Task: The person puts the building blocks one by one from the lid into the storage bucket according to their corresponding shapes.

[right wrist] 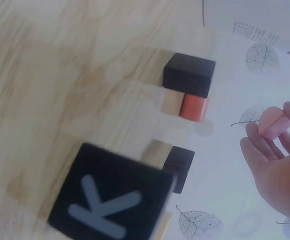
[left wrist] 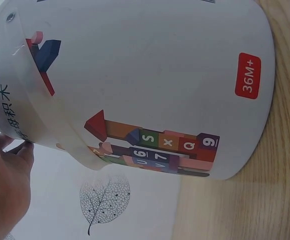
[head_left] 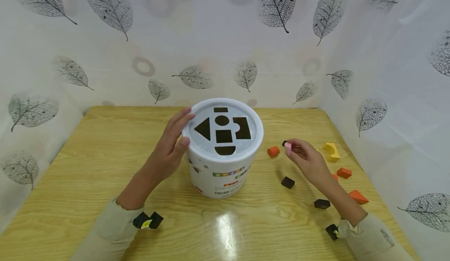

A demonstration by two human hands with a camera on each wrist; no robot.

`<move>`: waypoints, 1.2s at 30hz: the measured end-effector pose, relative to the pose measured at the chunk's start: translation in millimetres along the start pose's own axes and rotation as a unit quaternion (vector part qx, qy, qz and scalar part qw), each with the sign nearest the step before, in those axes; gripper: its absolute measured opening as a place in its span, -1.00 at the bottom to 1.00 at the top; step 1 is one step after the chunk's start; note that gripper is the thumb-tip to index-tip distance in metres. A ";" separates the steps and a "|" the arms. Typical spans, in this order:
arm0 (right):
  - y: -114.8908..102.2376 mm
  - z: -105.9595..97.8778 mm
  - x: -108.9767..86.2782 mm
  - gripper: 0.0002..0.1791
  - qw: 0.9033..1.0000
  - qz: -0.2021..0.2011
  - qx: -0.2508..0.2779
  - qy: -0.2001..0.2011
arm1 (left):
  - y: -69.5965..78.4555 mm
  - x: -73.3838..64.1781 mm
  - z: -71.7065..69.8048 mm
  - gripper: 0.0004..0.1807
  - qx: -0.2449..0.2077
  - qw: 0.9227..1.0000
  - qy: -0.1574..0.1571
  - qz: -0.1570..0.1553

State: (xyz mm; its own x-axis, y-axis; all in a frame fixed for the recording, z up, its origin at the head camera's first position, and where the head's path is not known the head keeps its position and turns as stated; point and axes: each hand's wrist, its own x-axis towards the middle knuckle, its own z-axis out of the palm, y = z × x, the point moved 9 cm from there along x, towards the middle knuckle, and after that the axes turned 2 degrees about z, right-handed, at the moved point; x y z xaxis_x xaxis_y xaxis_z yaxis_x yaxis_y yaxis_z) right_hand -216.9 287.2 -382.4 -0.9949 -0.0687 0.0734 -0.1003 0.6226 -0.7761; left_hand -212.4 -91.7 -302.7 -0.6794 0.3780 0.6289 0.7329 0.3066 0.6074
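Note:
A white bucket (head_left: 204, 177) stands upright in the middle of the table. Its pale lid (head_left: 230, 147) has cut-outs: rectangles, a circle, a triangle and other shapes. My left hand (head_left: 168, 147) rests on the left side of the lid, its fingertips over the rim and its thumb on the near edge. In the left wrist view the bucket's printed side (left wrist: 150, 75) fills most of the picture. To the right of the bucket, my right hand (head_left: 309, 161) pinches a small pink block (head_left: 288, 148) with a rounded face, held above the table in the right wrist view.
Near the right hand lie an orange cylinder (head_left: 273, 151) and a dark block (head_left: 288, 182). Further right are a yellow arch block (head_left: 332, 152), an orange block (head_left: 344, 172) and an orange triangle (head_left: 358, 197). A black block marked K (right wrist: 150, 185) looms close in the right wrist view.

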 end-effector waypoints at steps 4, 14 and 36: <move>-9.4 1.7 -0.6 -0.43 1.000 -0.018 0.016 -0.002 | -0.9 -0.3 0.2 -0.32 -0.001 1.000 0.000 0.000; -21.6 2.3 -0.8 -0.47 1.000 -0.029 0.011 0.003 | 0.5 -0.2 -0.4 -0.32 -0.003 1.000 -0.001 -0.007; -48.1 -1.6 -2.7 -0.46 0.999 -0.043 0.021 0.017 | 1.2 -0.3 -0.5 -0.32 -0.007 1.000 -0.005 -0.013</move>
State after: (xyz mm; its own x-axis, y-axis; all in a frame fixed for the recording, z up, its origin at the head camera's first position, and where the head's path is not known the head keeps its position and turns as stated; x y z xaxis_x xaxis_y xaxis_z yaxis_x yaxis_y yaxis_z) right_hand -209.4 258.7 -344.3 -0.9825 -0.0934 0.1614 -0.1854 0.5820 -0.7918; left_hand -211.3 -91.9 -302.0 -0.6978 0.3779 0.6084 0.7143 0.3041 0.6304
